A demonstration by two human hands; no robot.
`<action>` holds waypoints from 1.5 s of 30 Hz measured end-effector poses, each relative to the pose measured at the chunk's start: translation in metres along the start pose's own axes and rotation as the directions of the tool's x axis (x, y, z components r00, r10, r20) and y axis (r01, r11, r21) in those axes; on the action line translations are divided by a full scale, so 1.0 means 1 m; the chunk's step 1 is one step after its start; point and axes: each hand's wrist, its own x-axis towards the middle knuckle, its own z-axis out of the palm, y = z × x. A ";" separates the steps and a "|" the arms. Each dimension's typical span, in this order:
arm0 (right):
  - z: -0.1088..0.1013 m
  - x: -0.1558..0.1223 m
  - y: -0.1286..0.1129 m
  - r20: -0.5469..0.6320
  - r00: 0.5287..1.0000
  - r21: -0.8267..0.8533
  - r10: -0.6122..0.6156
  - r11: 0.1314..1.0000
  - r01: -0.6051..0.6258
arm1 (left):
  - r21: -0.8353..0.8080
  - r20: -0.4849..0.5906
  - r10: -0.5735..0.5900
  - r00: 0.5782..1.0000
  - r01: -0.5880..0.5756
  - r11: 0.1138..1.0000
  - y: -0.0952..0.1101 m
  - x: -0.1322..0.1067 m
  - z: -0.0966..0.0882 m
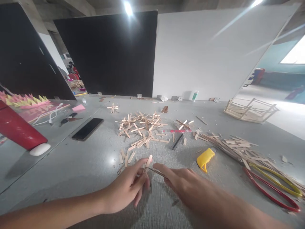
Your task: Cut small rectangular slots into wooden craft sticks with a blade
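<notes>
My left hand (128,187) pinches a short wooden craft stick (148,162) between thumb and fingers, its rounded tip pointing up. My right hand (177,179) meets it from the right, fingertips closed on a thin dark stick (156,171) that runs between both hands. Just beyond my hands lie a few loose sticks (126,156) on the grey table (90,165). Farther back sits a heap of small stick crosses (140,127).
A yellow utility knife (205,158) lies right of my hands. Red and yellow loops (274,187) and a pile of long sticks (235,146) fill the right side. A black phone (87,128) is at left. A stick frame (249,109) stands far right.
</notes>
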 end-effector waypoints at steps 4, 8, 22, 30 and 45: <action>-0.005 0.007 -0.007 0.045 0.998 0.151 0.048 0.987 -0.054 | -0.087 0.026 -0.019 0.999 0.021 0.996 -0.003 -0.001 0.003; -0.003 0.009 -0.012 -0.005 0.999 0.174 0.054 0.983 -0.052 | -0.127 -0.056 -0.009 0.998 0.002 0.992 -0.006 0.000 0.006; 0.050 0.003 0.000 -0.043 0.999 -0.082 0.003 0.997 -0.006 | -0.242 -0.101 -0.107 0.989 0.080 0.967 -0.011 0.006 0.003; 0.043 0.010 -0.003 -0.051 0.999 -0.105 0.018 0.994 -0.023 | -0.193 -0.036 -0.118 0.992 0.109 0.975 -0.014 0.009 -0.002; -0.036 0.088 -0.015 0.205 0.979 -0.176 0.016 0.984 0.021 | -0.020 -0.014 -0.114 0.993 0.114 0.993 -0.002 0.009 -0.005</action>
